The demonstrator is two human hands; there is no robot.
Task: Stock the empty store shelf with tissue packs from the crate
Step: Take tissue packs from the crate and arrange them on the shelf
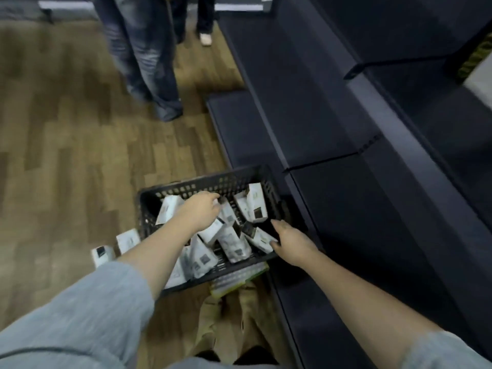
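Note:
A black perforated crate (186, 189) stands on the wood floor, holding several white tissue packs (255, 203) lying at all angles. My left hand (199, 210) reaches down into the crate's middle, fingers curled over the packs; the blur hides whether it grips one. My right hand (291, 242) is at the crate's right edge, its fingers curled onto a white pack (262, 239) lying there. The dark store shelf (359, 203) runs along the right, its boards bare.
Two more tissue packs (127, 241) stand on the floor left of the crate. A person in jeans (149, 62) stands ahead on the wood floor, and another person's feet (205, 38) are behind. My own legs are below the crate.

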